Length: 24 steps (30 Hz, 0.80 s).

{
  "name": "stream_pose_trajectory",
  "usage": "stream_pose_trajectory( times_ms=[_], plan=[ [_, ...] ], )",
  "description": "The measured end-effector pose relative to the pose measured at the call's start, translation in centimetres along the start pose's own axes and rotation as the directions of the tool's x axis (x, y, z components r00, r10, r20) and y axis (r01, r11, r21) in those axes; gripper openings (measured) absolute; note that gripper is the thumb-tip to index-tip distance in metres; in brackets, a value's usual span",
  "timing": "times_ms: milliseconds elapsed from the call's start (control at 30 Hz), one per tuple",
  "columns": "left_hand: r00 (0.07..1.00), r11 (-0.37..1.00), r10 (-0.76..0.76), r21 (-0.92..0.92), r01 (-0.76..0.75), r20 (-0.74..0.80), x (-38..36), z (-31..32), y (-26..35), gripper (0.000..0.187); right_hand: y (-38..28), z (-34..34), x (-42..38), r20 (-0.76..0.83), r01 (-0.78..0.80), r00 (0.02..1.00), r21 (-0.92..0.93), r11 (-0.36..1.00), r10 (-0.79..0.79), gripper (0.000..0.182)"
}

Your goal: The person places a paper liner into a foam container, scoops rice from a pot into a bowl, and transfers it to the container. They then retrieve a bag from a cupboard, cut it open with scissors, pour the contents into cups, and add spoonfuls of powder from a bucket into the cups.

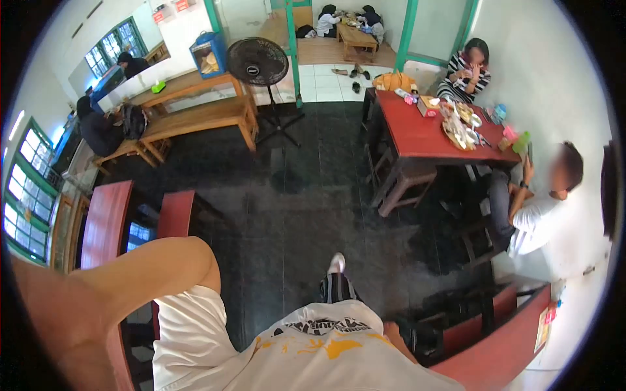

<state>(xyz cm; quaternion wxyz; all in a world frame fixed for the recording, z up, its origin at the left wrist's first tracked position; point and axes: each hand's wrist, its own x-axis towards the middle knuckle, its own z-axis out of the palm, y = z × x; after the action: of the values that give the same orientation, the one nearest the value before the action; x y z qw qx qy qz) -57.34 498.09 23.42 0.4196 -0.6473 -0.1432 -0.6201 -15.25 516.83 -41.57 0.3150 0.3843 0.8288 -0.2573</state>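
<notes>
My left arm is raised and bent, with the elbow out in front of the white sleeve. My left hand is a blur close to the camera at the lower left edge, and its fingers cannot be made out. Whether it touches anything is hidden. My right arm hangs beside my printed white shirt; only a strip of skin shows, and the hand is out of sight. Below the shirt, one shoe is on the dark tiled floor.
Red tables flank me on the left and lower right. A red table with food stands ahead right, with two people beside it. A black standing fan is near wooden benches. More people sit farther off.
</notes>
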Motion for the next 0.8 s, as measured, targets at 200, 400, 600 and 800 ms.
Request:
stream_pose_trajectory(
  times_ms=[200,400,600,800],
  plan=[
    [1.000,0.999,-0.001,0.048,0.002,-0.017,-10.5,0.9,-24.2,0.016,0.2,-13.8,16.6,0.101,-0.212,0.976,0.279,0.937,0.191,0.022],
    [0.999,0.995,-0.025,0.096,0.030,-0.044,-18.8,1.6,-47.1,0.015,-10.1,-42.0,45.5,-0.410,0.434,0.807,-0.078,0.898,-0.426,0.028],
    [0.999,0.995,0.015,0.103,-0.010,-0.051,-30.8,1.0,-68.0,0.015,-31.4,-74.9,67.7,-0.565,0.605,0.771,0.506,0.615,-0.293,0.027],
    [0.992,0.994,0.065,0.089,-0.056,-0.106,-40.5,1.1,-92.8,0.014,-38.4,-91.7,81.3,-0.504,0.644,0.758,0.473,0.602,-0.414,0.025]
  ],
)
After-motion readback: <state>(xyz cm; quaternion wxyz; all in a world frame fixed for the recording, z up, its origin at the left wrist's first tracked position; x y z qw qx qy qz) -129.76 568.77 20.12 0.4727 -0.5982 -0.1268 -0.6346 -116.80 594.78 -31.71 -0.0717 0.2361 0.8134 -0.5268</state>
